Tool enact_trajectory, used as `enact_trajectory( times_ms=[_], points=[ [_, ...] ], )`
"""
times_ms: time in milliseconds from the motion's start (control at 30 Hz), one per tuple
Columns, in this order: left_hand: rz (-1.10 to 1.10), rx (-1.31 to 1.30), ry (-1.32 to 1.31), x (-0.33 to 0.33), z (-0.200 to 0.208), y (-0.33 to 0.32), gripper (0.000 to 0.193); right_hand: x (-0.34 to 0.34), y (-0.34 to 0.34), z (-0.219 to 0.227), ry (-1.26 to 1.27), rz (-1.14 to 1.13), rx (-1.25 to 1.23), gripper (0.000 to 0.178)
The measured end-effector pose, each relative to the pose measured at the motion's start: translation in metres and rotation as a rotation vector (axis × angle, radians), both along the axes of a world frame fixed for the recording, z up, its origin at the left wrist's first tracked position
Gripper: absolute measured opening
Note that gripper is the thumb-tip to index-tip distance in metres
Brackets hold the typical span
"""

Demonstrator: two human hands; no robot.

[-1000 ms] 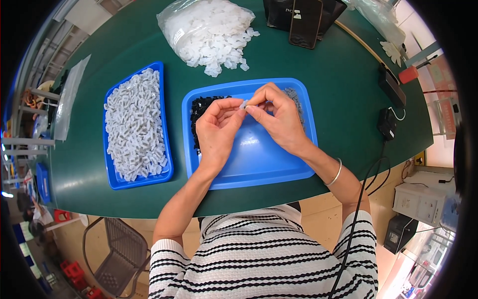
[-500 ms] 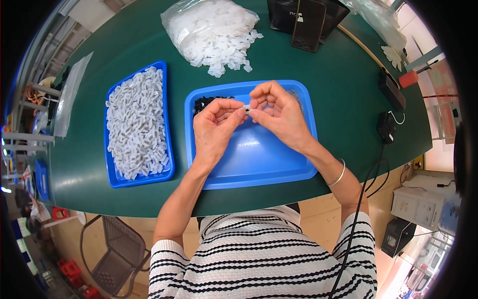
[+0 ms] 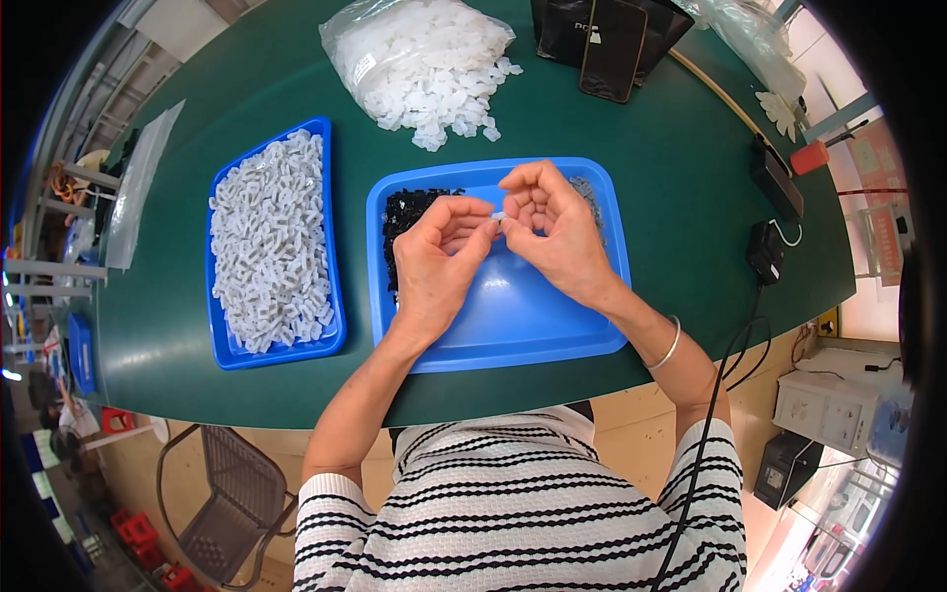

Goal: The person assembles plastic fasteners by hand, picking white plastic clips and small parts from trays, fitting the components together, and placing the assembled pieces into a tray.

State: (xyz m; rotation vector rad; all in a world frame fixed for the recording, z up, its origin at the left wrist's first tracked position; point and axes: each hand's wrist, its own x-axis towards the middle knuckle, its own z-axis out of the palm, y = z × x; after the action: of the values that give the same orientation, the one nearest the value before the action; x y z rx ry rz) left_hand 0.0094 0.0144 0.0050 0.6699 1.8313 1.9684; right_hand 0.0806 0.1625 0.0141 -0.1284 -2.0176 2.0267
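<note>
Over the far half of a blue tray (image 3: 493, 340), my two hands meet and pinch a small whitish plastic part (image 3: 498, 216) between their fingertips. My left hand (image 3: 440, 259) has thumb and forefinger closed on its left side. My right hand (image 3: 558, 237) closes on it from the right, the other fingers curled. The part is tiny and mostly covered, so its exact shape is hard to tell. Small black pieces (image 3: 406, 209) lie in the tray's left end, partly behind my left hand. Small grey pieces (image 3: 588, 202) lie at its far right, behind my right hand.
A second blue tray (image 3: 337, 296) on the left is heaped with small light-grey plastic parts (image 3: 268, 242). Beyond, a clear bag (image 3: 345, 39) spills white translucent pieces (image 3: 434, 109). A dark phone (image 3: 613, 51) leans on a black bag (image 3: 557, 30). A black cable (image 3: 725, 365) hangs beside my right arm.
Both hands have shifted slightly to the right with the small part. My left hand has moved a little down and away, uncovering more of the black pieces.
</note>
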Motion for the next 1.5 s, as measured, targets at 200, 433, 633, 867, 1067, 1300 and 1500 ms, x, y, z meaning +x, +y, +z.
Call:
enact_trajectory(
  times_ms=[200,433,633,867,1067,1300,1500],
  points=[
    [-0.029,-0.162,0.285,-0.001,0.004,0.004,0.015,-0.003,0.003,-0.007,0.002,-0.062,0.143,0.033],
    [-0.021,-0.04,0.017,-0.003,-0.001,0.0,0.013,-0.004,-0.001,-0.005,0.042,-0.017,0.018,0.036],
    [0.011,-0.212,0.432,0.001,0.001,0.002,0.012,-0.001,0.001,-0.009,-0.02,-0.05,0.236,0.035],
    [0.082,-0.169,0.303,-0.015,0.004,-0.005,0.01,-0.006,0.053,0.025,0.035,-0.035,0.395,0.016],
    [0.042,-0.117,0.103,-0.024,0.005,-0.009,0.009,0.005,0.079,0.01,0.027,-0.065,1.214,0.009],
    [-0.033,-0.076,0.01,-0.023,-0.001,-0.007,0.01,-0.002,0.072,-0.015,-0.06,-0.045,1.37,0.005],
    [-0.072,-0.058,-0.083,-0.023,0.0,-0.007,0.008,-0.006,0.072,-0.01,0.048,-0.021,1.341,0.005]
  ],
)
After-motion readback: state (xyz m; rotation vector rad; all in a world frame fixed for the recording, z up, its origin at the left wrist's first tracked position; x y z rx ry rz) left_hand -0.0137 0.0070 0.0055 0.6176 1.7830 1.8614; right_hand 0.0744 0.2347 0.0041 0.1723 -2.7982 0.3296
